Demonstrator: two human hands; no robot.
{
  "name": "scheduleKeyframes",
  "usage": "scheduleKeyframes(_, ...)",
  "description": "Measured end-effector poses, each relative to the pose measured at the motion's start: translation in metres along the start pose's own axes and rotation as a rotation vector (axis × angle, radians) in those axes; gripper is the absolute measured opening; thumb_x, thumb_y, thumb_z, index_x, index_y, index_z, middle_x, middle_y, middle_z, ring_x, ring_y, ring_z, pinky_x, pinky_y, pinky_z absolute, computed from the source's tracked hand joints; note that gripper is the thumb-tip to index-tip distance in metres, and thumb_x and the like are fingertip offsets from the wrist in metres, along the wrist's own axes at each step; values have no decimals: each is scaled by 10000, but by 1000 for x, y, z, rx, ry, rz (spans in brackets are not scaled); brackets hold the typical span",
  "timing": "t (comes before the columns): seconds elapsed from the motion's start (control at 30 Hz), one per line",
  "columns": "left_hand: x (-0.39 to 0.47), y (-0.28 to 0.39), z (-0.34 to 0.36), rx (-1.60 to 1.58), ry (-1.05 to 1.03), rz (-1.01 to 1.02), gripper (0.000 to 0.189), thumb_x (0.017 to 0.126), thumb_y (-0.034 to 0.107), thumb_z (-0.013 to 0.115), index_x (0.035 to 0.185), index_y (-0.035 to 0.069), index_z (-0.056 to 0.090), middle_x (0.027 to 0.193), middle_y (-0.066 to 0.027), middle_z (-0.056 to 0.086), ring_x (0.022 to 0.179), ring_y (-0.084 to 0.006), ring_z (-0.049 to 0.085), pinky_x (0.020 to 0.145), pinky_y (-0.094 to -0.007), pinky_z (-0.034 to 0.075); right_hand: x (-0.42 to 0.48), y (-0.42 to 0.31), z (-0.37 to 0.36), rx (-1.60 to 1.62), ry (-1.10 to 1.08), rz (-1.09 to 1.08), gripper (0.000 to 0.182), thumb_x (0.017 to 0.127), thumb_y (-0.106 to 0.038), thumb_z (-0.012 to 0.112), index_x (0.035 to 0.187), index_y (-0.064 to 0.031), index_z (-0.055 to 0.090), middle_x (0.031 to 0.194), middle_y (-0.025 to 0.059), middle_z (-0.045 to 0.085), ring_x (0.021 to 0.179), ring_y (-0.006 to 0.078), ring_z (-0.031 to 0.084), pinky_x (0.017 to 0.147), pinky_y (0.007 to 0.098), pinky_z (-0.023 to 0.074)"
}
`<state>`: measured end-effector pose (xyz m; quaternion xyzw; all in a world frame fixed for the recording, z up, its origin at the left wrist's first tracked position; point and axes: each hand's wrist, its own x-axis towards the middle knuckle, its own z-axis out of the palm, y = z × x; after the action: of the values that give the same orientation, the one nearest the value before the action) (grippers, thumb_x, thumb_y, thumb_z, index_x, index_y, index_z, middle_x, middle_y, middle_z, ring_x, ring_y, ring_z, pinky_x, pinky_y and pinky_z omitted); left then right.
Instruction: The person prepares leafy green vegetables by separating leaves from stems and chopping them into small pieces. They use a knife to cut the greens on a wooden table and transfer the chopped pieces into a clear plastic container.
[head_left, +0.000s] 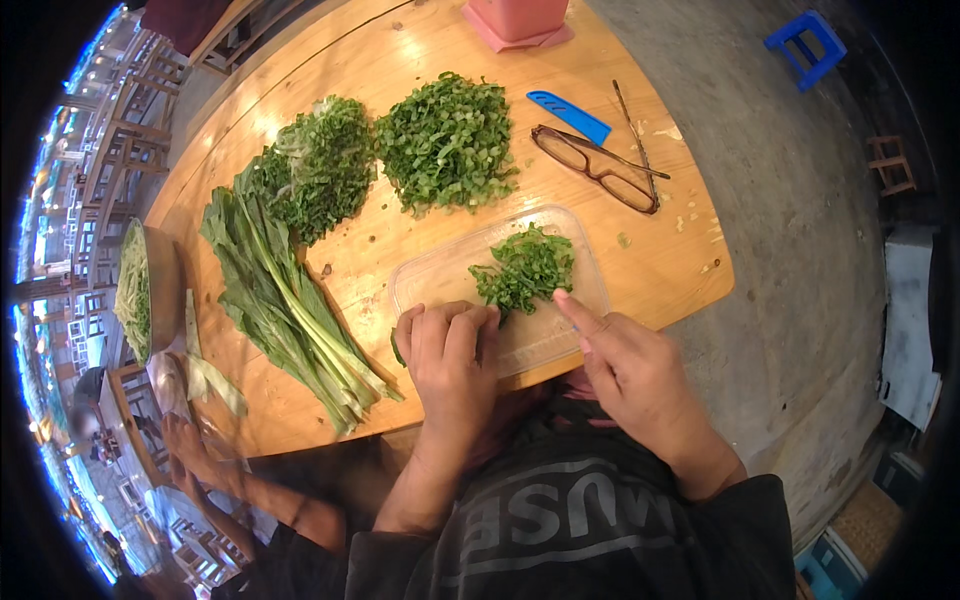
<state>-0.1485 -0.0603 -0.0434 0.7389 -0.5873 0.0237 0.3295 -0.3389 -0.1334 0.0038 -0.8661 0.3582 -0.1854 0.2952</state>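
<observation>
My left hand (454, 352) is bent over a bunch of leafy greens (397, 349), pressing it on a clear plastic lid or tray (420, 274). Most of that bunch is hidden under the fingers. My right hand (634, 367) is curled with its index finger stretched forward. A small blue bit shows by its fingers, apparently part of a knife; the blade cannot be made out. Between both hands lies a small heap of chopped greens (529, 262). Long uncut leaves with pale stalks (292, 292) rest on the table to the left.
Two larger chopped piles, one shredded (322, 165) and one coarser (450, 142), sit farther back on the wooden table (480, 405). Eyeglasses (600, 172), a blue blade sheath (570, 116) and a pink pot (517, 22) lie beyond. At left are a metal bowl (165, 289) and another person's hands (191, 450).
</observation>
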Motion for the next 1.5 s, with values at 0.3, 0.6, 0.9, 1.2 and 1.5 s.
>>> scheduleKeyframes(0.3, -2, 3, -6, 37, 6, -7, 204, 737, 40, 829, 894, 105, 716, 896, -28, 674, 899, -225, 644, 1039, -448, 395, -6, -13, 18, -84, -106, -1, 655, 862, -29, 649, 1493, -58, 474, 801, 104, 537, 644, 257, 581, 595, 365, 507)
scheduleKeyframes(0.6, -7, -7, -4, -56, -38, -56, 204, 761, 83, 820, 931, 133, 718, 963, -8, 671, 970, -219, 622, 1070, -456, 354, 6, -3, 16, -101, -76, 124, 515, 908, -67, 627, 1412, -156, 576, 795, 106, 622, 699, 277, 663, 619, 403, 536)
scheduleKeyframes(0.9, -7, -6, -3, -63, -46, -60, 209, 768, 70, 812, 943, 123, 711, 967, -22, 660, 961, -229, 615, 1061, -452, 364, 15, 1, 10, 445, -112, 388, 399, 969, -114, 583, 1366, -119, 624, 840, 130, 690, 707, 232, 696, 649, 340, 529)
scheduleKeyframes(1.2, -9, -5, -3, -25, -42, -65, 223, 761, 75, 813, 954, 129, 714, 963, -20, 657, 950, -230, 618, 1063, -457, 361, 24, -15, -30, 721, -301, 646, 367, 974, -87, 565, 1336, -61, 622, 825, 124, 668, 704, 195, 657, 658, 309, 505)
scheduleKeyframes(1.5, -6, -3, -2, -13, -22, -50, 194, 738, 64, 817, 890, 128, 715, 945, -5, 669, 977, -221, 623, 1060, -459, 359, -4, -11, 6, 175, -150, 89, 458, 882, -24, 634, 1333, -19, 556, 989, 183, 665, 855, 347, 667, 755, 420, 532)
